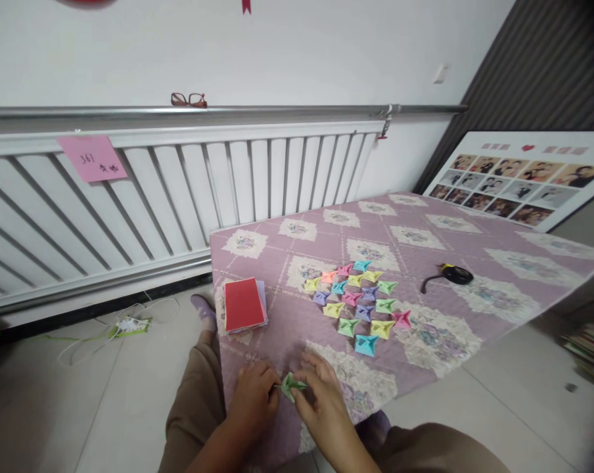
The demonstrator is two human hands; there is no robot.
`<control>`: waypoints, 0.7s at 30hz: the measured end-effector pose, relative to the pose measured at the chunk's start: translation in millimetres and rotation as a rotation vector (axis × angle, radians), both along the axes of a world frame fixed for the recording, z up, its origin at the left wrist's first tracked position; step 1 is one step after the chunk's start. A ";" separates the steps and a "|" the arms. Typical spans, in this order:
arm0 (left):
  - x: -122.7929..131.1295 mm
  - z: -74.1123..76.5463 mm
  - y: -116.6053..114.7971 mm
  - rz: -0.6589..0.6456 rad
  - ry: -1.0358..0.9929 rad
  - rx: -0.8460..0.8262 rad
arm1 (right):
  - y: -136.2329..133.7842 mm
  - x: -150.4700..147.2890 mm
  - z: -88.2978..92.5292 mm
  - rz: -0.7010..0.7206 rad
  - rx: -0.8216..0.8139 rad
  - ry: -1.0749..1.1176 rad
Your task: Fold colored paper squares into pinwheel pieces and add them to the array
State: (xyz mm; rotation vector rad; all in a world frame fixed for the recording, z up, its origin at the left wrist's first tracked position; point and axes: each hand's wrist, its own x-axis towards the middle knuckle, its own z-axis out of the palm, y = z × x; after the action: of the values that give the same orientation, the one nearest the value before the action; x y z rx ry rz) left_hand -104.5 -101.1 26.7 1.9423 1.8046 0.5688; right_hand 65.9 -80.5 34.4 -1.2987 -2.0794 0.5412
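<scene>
Near the table's front edge, a small green folded-paper piece [292,386] is held between both hands. My left hand [255,394] pinches its left tip with the fingers closed. My right hand [321,397] grips the other side between thumb and fingers. Beyond the hands, several folded-paper pieces [352,299] in pink, yellow, blue, green and purple stand in slanting rows. To the upper left of the hands lies a stack of coloured paper [244,304], a red sheet on top and a purple one sticking out at the right.
A purple patterned cloth [287,263] covers the table. A black tape measure [457,274] with a strap lies at the right. Behind are a white radiator [257,174] and a pipe with glasses [189,100] on it. A photo board [518,177] leans at the far right.
</scene>
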 end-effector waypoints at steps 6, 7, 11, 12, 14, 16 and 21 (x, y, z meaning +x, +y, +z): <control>-1.2 -2.6 0.1 -0.003 0.001 0.007 | 3.4 -13.8 2.1 -0.039 -0.034 -0.279; -1.5 -2.4 0.6 -0.007 0.003 -0.004 | 4.2 -15.0 2.9 -0.034 -0.051 -0.316; -2.3 -0.3 2.8 -0.024 0.028 -0.058 | 7.3 -19.7 13.5 0.021 -0.113 -0.474; -2.5 0.4 3.3 -0.025 0.033 -0.065 | 8.1 -21.1 17.4 0.033 -0.123 -0.508; -2.8 1.6 4.0 -0.026 0.035 -0.075 | 9.8 -23.6 24.6 0.054 -0.123 -0.552; -3.1 2.7 4.5 -0.026 0.032 -0.078 | 11.6 -25.0 29.8 0.065 -0.119 -0.574; -3.1 2.8 5.3 -0.027 0.023 -0.078 | 15.8 -25.4 32.9 0.089 -0.140 -0.613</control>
State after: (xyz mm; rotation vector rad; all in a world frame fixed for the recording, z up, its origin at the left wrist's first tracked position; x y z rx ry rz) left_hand -107.6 -95.8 29.4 1.9261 1.7843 0.4625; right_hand 40.6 -64.7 67.3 -1.6058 -2.6425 0.3554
